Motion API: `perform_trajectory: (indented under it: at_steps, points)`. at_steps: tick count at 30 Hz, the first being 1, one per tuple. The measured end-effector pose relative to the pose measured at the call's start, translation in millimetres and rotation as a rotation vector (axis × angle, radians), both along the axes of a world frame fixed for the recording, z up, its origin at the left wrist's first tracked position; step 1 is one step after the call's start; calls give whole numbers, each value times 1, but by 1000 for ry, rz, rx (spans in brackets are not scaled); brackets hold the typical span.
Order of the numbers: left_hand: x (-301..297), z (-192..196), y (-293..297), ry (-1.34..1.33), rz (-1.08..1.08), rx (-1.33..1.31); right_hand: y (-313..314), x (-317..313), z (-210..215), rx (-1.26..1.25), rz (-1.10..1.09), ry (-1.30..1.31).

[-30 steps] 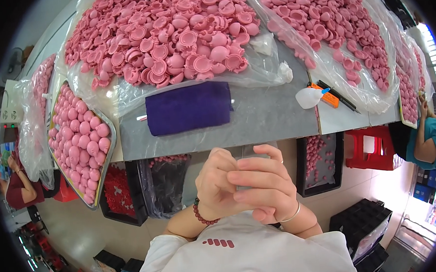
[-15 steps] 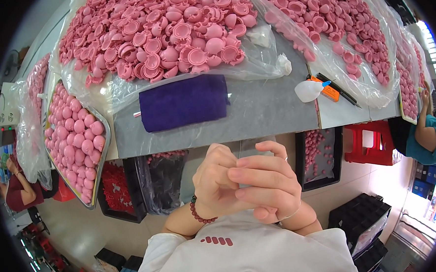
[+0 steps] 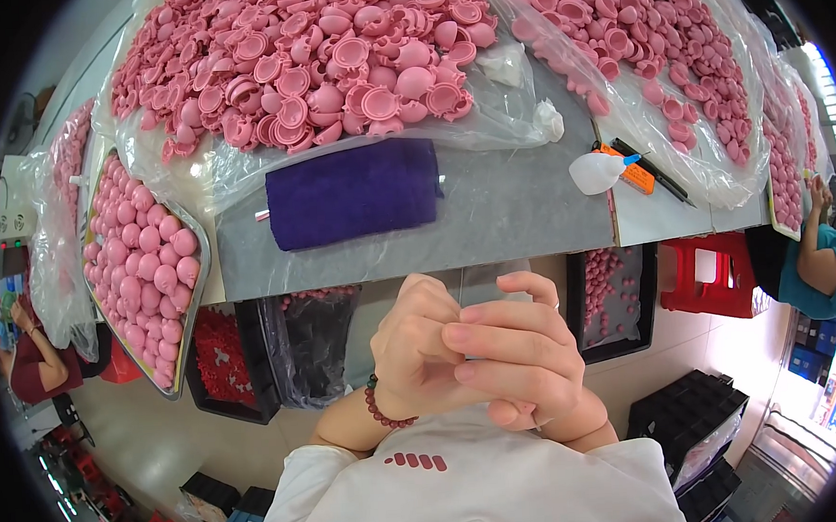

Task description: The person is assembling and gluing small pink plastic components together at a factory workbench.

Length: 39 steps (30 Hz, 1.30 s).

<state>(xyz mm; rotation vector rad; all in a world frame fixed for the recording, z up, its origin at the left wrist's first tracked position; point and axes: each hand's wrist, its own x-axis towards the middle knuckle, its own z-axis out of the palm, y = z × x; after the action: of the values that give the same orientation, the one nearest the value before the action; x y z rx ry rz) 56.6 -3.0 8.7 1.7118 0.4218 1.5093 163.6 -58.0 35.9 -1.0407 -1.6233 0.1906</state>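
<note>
A: How are the hands placed?
B: The left hand (image 3: 418, 346) is curled in, and the right hand (image 3: 527, 359) bends its fingers across to meet it. I can't tell whether anything is pinched between them.
A: What's nearest on the counter (image 3: 510, 209)?
B: A purple cloth (image 3: 353, 196), lying flat just beyond the hands, near the counter's edge.
A: And below that edge?
B: Three black boxes. The left box (image 3: 257, 354) holds red pieces. Beside it, the lined box (image 3: 314, 356) has clear plastic inside and pink balls at its far end. The right box (image 3: 649, 296) has pink balls, mostly toward its left side.
A: The tray (image 3: 191, 315)?
B: On the left, heaped with whole pink balls.
A: Farther out?
B: Pink half-shells (image 3: 333, 86) are piled on clear plastic (image 3: 515, 128) behind the cloth. More shells (image 3: 633, 42) lie on a second sheet (image 3: 721, 184) to the right. Before that sheet, a white bottle (image 3: 595, 172) with a blue tip.
</note>
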Motion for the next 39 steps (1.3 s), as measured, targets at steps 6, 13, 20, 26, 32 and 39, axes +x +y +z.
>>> perform_trajectory:
  at_steps: [6,13,20,26,32,39]
  points:
    - [1,4,1,6,-10,-1,1,2,-2,-16,19,-44]
    - [-2,-4,2,-40,-56,-6,6,-3,-5,-40,-76,55]
    - [-7,-2,-2,68,-109,-28,-1,3,-4,-26,-15,-71]
    - [-7,-4,-1,76,-118,-28,-1,-1,-2,-61,-40,-27]
    - [2,-3,0,28,-25,-18,-1,2,2,-33,-53,-47]
    - [3,-3,1,29,-20,-2,-1,2,2,-16,-30,-57]
